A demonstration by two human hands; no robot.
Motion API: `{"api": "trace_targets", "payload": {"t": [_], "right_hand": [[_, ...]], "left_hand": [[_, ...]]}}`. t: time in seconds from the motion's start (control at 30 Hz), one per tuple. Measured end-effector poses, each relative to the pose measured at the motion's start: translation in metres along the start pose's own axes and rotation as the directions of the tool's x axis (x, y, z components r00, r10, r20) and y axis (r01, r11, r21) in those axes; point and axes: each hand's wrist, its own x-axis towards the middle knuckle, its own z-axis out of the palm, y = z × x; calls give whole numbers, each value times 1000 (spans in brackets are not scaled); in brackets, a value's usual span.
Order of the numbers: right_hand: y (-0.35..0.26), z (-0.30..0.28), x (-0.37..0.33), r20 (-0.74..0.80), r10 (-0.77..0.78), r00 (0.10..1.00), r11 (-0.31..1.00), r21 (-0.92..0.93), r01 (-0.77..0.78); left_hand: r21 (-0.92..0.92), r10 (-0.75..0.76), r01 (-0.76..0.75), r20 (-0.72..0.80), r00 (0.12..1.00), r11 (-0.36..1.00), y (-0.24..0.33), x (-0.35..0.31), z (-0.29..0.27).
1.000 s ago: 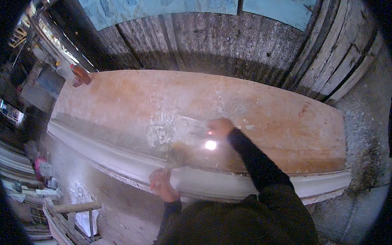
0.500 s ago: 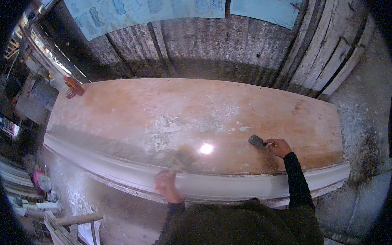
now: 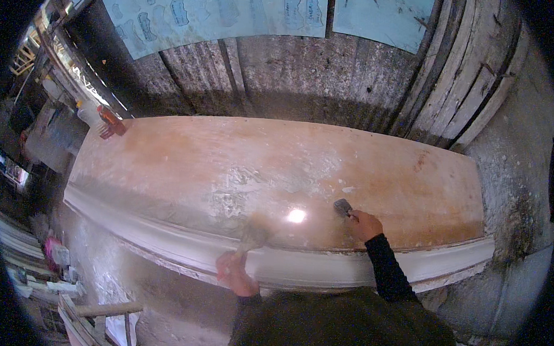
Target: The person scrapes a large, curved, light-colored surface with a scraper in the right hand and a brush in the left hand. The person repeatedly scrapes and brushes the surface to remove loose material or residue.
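Note:
A long wooden panel [image 3: 168, 145], tapered and smeared with whitish filler [image 3: 230, 199] near its middle, lies before me with a white moulded edge [image 3: 322, 266] along my side. My right hand [image 3: 367, 225] is closed round the handle of a putty knife [image 3: 342, 206], its dark blade held over the panel right of the filler. At the near edge my left hand [image 3: 235, 276] grips a wider, pale flat blade that looks like a scraper [image 3: 255, 233]; haze blurs it, and whether filler sits on it I cannot tell.
An orange object [image 3: 112, 123] rests at the panel's far left corner, beside a pale container [image 3: 89, 113]. Behind stands a corrugated metal wall [image 3: 280, 69] with blue sheets [image 3: 215, 12]. Wooden boards [image 3: 457, 75] lean at right. A wooden frame [image 3: 101, 313] stands lower left.
My right hand has moved left with the putty knife, toward the filler patch. My left hand stays about where it was. The whole view has shifted slightly.

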Motion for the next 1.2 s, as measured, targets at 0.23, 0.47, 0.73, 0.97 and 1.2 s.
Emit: {"api": "trace_targets", "payload": {"t": [0.23,0.47,0.73,0.97,1.2], "right_hand": [[3,26,50,-82,75,994,997,-19,-76],[-5,25,13,-9,69,998,993,-91,-69],[0,3,25,23,50,998,996,-71,-48],[29,20,38,-137,165,977,986,23,-163],[18,6,5,-57,109,992,994,10,-109]], "left_hand": [[17,-52,51,23,998,999,-9,-9,-6],[-51,-21,22,3,1000,998,2,-16,4],[-93,-10,19,92,996,995,7,-25,8],[-22,-20,23,120,993,999,0,-32,5],[-19,-27,28,49,998,999,4,-35,-6]]}}
